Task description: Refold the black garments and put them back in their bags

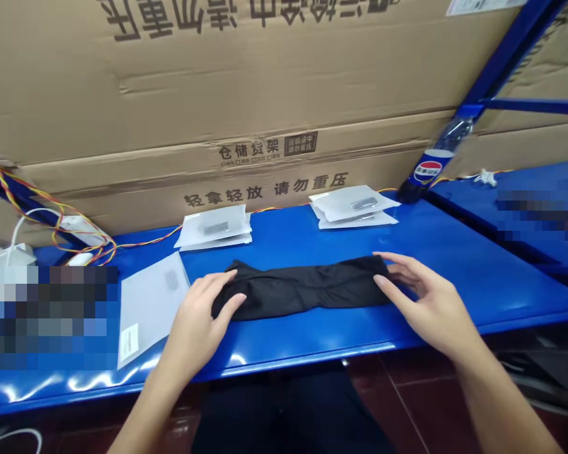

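Counted: one left hand, one right hand, one black garment at center, one packet stack upper center, one second stack right of it, one loose packet left of center, one Pepsi bottle upper right.

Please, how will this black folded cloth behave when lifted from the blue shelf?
The black folded cloth will probably be floppy: it lies in soft wrinkles and may sag unless held at both ends, where the left hand and right hand rest. It seems light, and may slide on the glossy blue shelf.
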{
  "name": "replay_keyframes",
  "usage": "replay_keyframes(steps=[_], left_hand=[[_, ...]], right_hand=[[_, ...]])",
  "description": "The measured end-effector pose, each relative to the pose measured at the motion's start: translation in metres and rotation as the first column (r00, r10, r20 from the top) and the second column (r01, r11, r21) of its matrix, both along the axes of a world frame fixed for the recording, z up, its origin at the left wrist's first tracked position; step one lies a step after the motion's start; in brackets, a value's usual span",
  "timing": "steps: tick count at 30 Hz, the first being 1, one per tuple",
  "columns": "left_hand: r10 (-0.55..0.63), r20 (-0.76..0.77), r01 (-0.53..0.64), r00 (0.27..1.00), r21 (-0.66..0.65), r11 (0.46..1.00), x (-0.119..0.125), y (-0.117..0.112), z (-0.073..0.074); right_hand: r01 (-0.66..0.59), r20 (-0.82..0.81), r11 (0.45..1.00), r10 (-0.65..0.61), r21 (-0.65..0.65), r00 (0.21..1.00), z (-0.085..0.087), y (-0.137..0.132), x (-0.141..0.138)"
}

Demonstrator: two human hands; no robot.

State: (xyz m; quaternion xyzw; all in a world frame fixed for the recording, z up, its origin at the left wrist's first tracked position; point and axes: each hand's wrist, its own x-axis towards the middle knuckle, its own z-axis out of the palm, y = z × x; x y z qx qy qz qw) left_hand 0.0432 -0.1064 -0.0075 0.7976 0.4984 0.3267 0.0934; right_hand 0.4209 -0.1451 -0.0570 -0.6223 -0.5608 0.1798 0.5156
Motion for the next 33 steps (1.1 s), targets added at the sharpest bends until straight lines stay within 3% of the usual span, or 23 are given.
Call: replay_keyframes(steps=[4,8,11,13,16,19,22,25,28,30,33], left_hand=[[0.019,-0.11,-0.032,0.994,-0.121,0.992,0.009,0.028,-0.009],[-0.066,-0.05,0.059,0.997,-0.133,0.989,0.008,0.036,0.006],[-0.121,0.087,0.125,0.989,-0.037,0.991,0.0,0.014,0.02],[-0.19,0.104,0.194,0.976,-0.025,0.981,-0.007,-0.01,0.026],[-0.352,-0.022,0.344,0.936,-0.157,0.926,-0.014,-0.045,0.031],[-0.399,-0.101,0.372,0.912,-0.209,0.904,-0.01,-0.057,0.034],[-0.324,-0.105,0.321,0.94,-0.046,0.946,0.009,-0.04,0.033],[-0.325,-0.176,0.345,0.929,0.1,0.933,0.032,-0.004,0.021],[-0.358,-0.34,0.408,0.87,0.088,0.909,0.042,0.023,0.002],[-0.35,-0.386,0.41,0.854,0.084,0.908,0.039,0.027,-0.007],[-0.337,-0.31,0.372,0.889,0.058,0.927,0.027,0.023,-0.001]], right_hand=[[0.002,0.115,0.997,-0.011,0.077,0.993,0.006,0.019,-0.005],[0.0,0.064,0.991,-0.009,0.136,0.998,0.015,0.028,-0.006],[-0.083,-0.102,0.992,0.093,0.099,0.99,0.019,0.011,0.004],[-0.17,-0.127,0.984,0.176,0.063,0.976,0.019,-0.011,0.015],[-0.345,0.044,0.932,0.352,-0.113,0.935,0.021,-0.045,0.03],[-0.406,0.218,0.892,0.445,-0.2,0.869,0.025,-0.061,0.032],[-0.306,0.319,0.951,0.305,-0.049,0.897,0.029,-0.045,0.022],[-0.284,0.449,0.959,0.243,0.023,0.86,0.025,-0.011,0.011],[-0.323,0.564,0.946,0.279,-0.024,0.777,0.014,0.011,0.005],[-0.305,0.598,0.952,0.256,-0.02,0.76,0.007,0.012,0.002],[-0.298,0.59,0.954,0.225,0.027,0.775,0.01,0.007,-0.005]])
